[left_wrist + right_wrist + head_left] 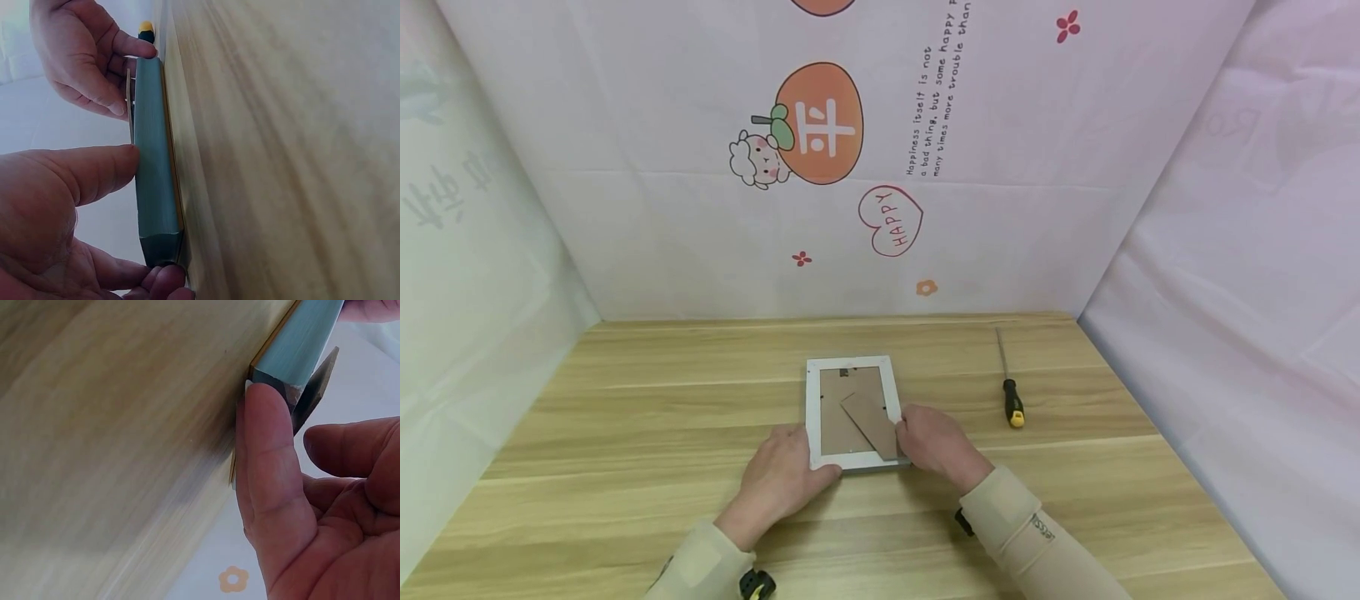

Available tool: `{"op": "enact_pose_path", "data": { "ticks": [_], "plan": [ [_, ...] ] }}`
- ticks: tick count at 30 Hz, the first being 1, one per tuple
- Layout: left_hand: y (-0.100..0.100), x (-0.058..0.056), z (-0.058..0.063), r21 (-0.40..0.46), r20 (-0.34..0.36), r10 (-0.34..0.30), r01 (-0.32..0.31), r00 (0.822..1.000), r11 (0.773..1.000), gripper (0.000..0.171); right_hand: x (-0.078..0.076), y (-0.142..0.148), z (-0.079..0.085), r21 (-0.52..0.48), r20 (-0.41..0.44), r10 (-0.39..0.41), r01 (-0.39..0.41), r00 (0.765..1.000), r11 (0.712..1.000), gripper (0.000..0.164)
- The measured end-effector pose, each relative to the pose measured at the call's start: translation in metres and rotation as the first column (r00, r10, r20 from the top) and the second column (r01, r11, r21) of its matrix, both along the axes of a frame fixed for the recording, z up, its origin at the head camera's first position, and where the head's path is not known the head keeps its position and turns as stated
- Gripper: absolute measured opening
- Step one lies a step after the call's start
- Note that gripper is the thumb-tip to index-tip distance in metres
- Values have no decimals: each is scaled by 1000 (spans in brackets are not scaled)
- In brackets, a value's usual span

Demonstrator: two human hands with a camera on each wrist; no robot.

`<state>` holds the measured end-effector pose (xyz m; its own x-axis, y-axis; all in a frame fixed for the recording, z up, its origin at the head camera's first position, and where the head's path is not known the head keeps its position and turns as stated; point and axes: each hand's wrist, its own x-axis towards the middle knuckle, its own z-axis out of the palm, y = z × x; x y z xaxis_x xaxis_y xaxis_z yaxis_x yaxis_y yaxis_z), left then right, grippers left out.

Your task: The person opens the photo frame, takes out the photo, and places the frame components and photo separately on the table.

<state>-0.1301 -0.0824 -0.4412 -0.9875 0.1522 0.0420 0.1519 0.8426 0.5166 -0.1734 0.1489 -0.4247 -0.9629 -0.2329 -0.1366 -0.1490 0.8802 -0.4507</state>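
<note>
A white-backed picture frame (pixel 813 408) lies back side up on the wooden table. Brown backing board (pixel 835 429) fills its middle, with a slanted stand flap (pixel 871 421) on it. My left hand (pixel 778 475) grips the near left corner: in the left wrist view its thumb presses the blue-green side edge (pixel 153 150) and the fingertips curl at the corner's end. My right hand (pixel 936 442) is at the near right corner. Two fingers (pixel 269 450) lie straight against the frame's side in the right wrist view, while the thumb hovers apart, close to the flap.
A screwdriver with a black and yellow handle (pixel 1012 404) lies to the right of the picture frame, its shaft pointing away. White printed cloth (pixel 1000 208) hangs behind the table (pixel 662 433) and along both sides.
</note>
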Motion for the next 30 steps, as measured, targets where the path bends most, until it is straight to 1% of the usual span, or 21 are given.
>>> {"op": "enact_pose_path", "data": {
  "ticks": [7,13,20,25,30],
  "plan": [
    [3,-6,-1,13,-3,9,-9,1000,1000,70,-1,1,1,-7,-12,-2,2,1000,1000,25],
    [7,-11,-1,5,11,6,-6,1000,1000,72,-2,0,1,-15,-19,-8,8,1000,1000,26],
    [10,-13,-3,-34,15,0,0,1000,999,83,-2,0,2,-12,7,-32,33,999,999,25],
    [11,-14,-4,-30,38,11,-10,999,999,92,-2,1,3,-18,22,-33,33,999,999,25],
    [10,-13,-3,-25,31,14,-13,999,1000,90,-4,3,3,-5,34,-37,37,999,999,27]
  ]
}}
